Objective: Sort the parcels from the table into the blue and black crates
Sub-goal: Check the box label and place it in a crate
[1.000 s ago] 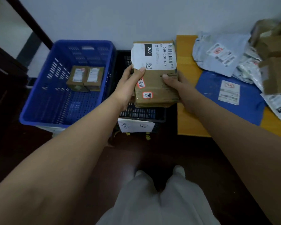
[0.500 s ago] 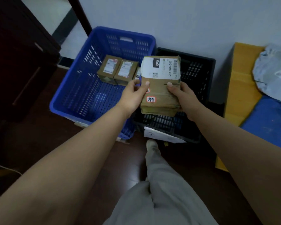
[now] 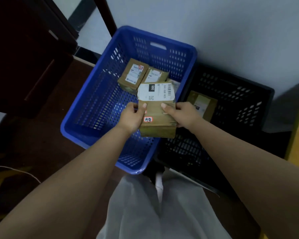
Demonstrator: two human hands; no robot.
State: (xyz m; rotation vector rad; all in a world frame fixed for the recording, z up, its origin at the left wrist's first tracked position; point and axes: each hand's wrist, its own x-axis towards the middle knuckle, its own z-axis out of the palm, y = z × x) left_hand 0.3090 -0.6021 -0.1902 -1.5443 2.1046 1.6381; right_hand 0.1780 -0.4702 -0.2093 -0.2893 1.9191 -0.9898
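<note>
Both hands (image 3: 155,116) grip brown parcel (image 3: 158,125) — label reads "060".

Brown cardboard parcel (image 3: 157,116) with a white label printed black and a small red-edged sticker, bright blue crate (image 3: 100,107) with slotted walls, black slotted crate (image 3: 240,107), pale grey wall (image 3: 214,23), dark brown floor (image 3: 41,138), light grey trousers (image 3: 159,213).

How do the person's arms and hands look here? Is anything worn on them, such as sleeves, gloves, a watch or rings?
Both arms are bare along all that shows, with no sleeve in view. The left hand and the right hand wear no gloves. No watch, bracelet or ring shows. The thumbnails look short and unpainted.
</note>
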